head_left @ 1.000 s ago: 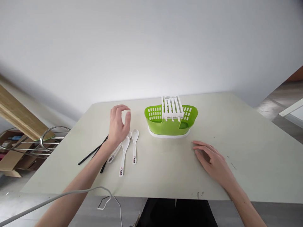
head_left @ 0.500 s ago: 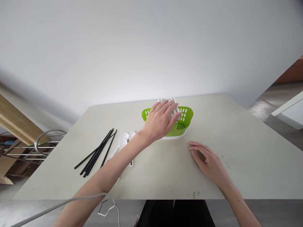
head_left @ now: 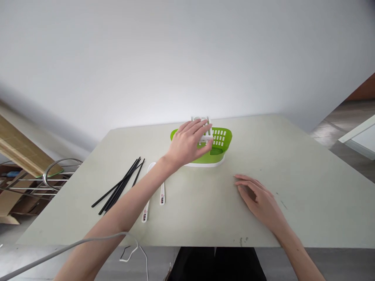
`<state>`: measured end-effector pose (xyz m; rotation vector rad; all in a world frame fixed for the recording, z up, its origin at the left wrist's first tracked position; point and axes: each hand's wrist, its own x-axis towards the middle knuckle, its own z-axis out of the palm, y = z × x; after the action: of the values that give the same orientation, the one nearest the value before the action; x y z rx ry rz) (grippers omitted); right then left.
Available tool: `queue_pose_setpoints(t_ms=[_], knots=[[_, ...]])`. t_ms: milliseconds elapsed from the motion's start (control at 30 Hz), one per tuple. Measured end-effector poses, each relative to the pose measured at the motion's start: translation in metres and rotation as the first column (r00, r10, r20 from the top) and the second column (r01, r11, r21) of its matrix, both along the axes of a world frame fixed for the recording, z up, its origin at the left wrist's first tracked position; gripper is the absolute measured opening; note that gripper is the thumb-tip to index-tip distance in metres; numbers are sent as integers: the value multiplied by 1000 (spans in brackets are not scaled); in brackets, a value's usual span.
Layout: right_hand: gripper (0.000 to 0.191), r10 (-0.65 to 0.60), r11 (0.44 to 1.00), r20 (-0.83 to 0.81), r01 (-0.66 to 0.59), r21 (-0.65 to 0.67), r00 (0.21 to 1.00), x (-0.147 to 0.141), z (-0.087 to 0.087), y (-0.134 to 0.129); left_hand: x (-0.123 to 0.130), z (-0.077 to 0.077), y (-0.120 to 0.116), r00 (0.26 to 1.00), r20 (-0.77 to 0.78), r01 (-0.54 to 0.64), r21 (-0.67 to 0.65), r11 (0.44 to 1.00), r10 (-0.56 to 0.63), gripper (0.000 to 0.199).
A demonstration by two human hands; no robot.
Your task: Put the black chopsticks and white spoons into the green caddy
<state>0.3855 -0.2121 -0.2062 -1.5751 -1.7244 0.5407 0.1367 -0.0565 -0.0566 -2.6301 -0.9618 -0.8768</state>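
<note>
Nearest, below and between both hands: black trousers (head_left: pixel 216 265). Smooth grey cable (head_left: pixel 88 239) crosses the left forearm. Pale grey-green flat-topped table (head_left: pixel 211 210) under everything. Right hand (head_left: pixel 259 201) at the table, fingers loosely curled, thumb apart from the index finger, nothing held. Near side of left hand (head_left: pixel 187 144): long-handled white spoons with printed handle ends (head_left: pixel 162 195), partly hidden by the left forearm. Left of that forearm, a loose, crossing bunch of thin black chopsticks (head_left: pixel 118 190), some ends hidden.

Left hand is over the green plastic basket with perforated walls and white base (head_left: pixel 224 141), fingers a bit spread across the slotted white plastic rack (head_left: pixel 206 138), thumb apart near its front edge; can't tell if it pinches the rack. Basket sits upright on the table, beyond and left of the right hand. Far left of left hand: shiny metal wire rack (head_left: pixel 52 183), yellowish-brown board (head_left: pixel 26 148). Plain pale wall (head_left: pixel 187 58) beyond both hands.
</note>
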Motion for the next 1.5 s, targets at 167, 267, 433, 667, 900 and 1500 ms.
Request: queue_pose_setpoints(t_ms=[167, 267, 433, 667, 900, 1500], knots=[[31, 11, 999, -12, -12, -39, 1000, 1, -1, -1, -45, 3, 26, 993, -28, -118, -14, 993, 118, 45], [31, 15, 999, -16, -16, -51, 1000, 1, -2, -2, -77, 4, 41, 979, -26, -205, -23, 978, 204, 48], [31, 9, 999, -2, -9, -42, 1000, 1, -2, -2, -127, 8, 58, 933, -3, -359, 1, 933, 359, 47], [31, 13, 998, 10, -13, -55, 1000, 2, -4, -2, -180, 7, 63, 889, 41, -457, -2, 890, 457, 49], [32, 14, 998, 1, -14, -54, 1000, 2, -4, -2, -199, 8, 65, 876, 36, -480, -33, 877, 481, 51], [30, -1, 998, -18, 0, -60, 1000, -1, 0, -2, -61, -51, -95, 926, 332, 78, -632, 771, 179, 27]])
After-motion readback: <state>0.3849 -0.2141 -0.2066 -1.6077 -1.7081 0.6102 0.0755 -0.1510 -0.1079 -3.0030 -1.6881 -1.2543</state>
